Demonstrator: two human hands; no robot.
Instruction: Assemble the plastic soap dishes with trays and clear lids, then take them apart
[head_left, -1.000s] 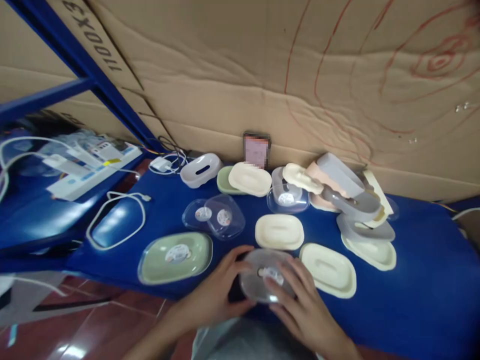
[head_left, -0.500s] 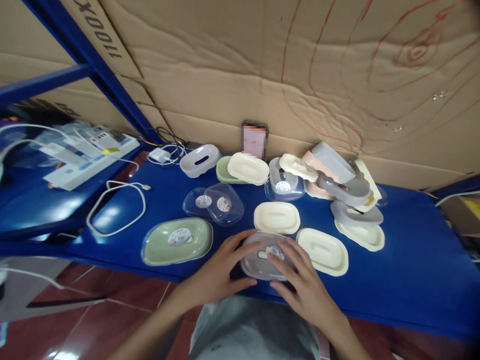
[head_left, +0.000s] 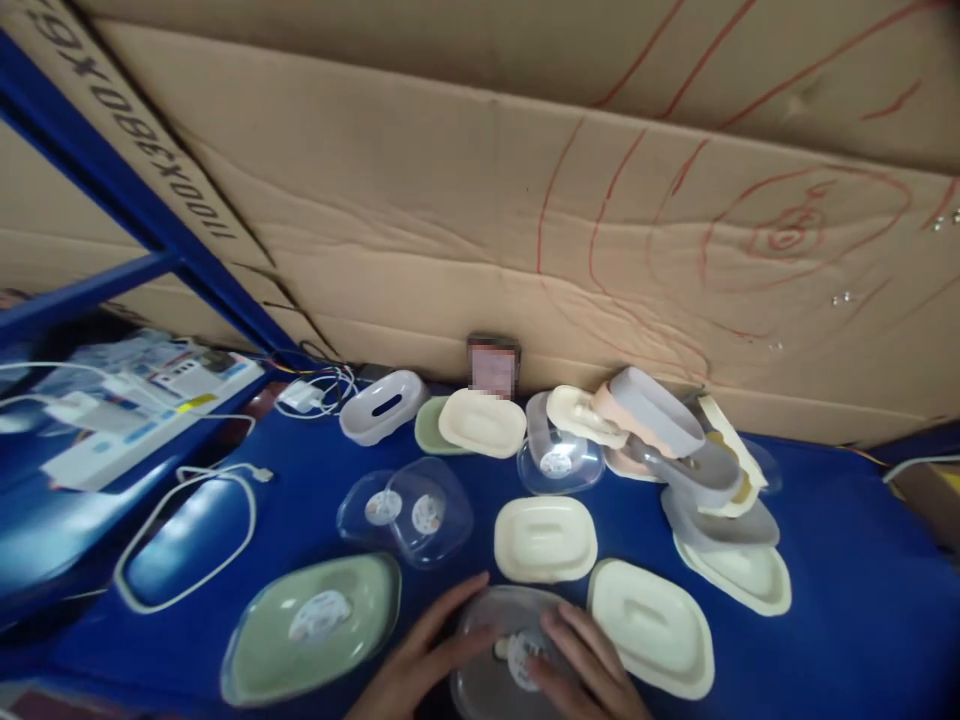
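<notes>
Head view: my left hand point(head_left: 420, 670) and right hand point(head_left: 581, 668) press flat on the clear lid point(head_left: 501, 640) over the grey dish at the table point(head_left: 840, 600) front edge, lid seemingly on, other dishes unlidded.

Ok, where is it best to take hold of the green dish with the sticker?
Probably the green dish by its long near rim, coming from the table's front edge: it lies flat and open, the rim flares outward, and the left hand is beside it.
</notes>
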